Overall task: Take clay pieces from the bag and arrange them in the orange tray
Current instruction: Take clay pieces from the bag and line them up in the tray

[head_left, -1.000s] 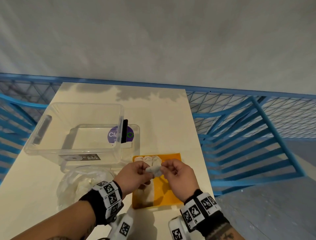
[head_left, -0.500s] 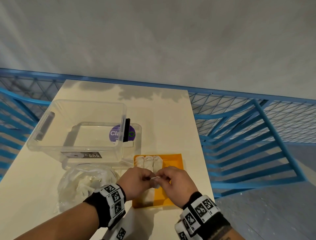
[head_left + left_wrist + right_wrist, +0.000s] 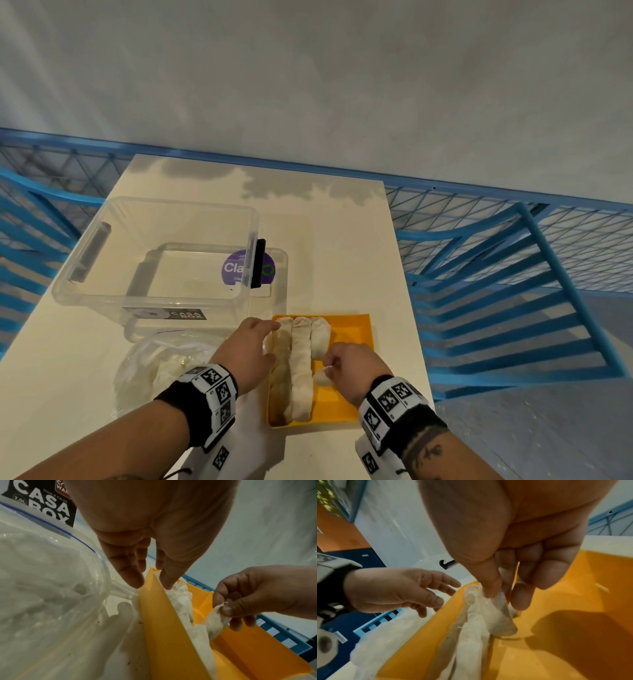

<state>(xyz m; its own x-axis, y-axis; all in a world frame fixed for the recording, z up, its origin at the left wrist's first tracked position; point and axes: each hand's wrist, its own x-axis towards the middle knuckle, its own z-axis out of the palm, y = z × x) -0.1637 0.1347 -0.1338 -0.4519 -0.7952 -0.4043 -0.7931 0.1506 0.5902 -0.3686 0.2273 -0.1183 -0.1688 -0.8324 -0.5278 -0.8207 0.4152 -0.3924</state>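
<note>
While you lower: keep your right hand (image 3: 354,368) pinching the small white clay piece (image 3: 322,377).
Spot: beside the white rows, shallow orange plastic tray (image 3: 356,342).
Left hand (image 3: 248,354): fingers spread, steadying the tray's left edge.

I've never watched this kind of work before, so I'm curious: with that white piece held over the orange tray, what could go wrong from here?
1. The right hand only pinches the small white clay piece by one end, so it might slip or tear.
2. It hangs close to the white clay rows in the orange plastic tray, and could stick or land crooked.
3. The open left hand at the tray's edge could nudge it.
</note>
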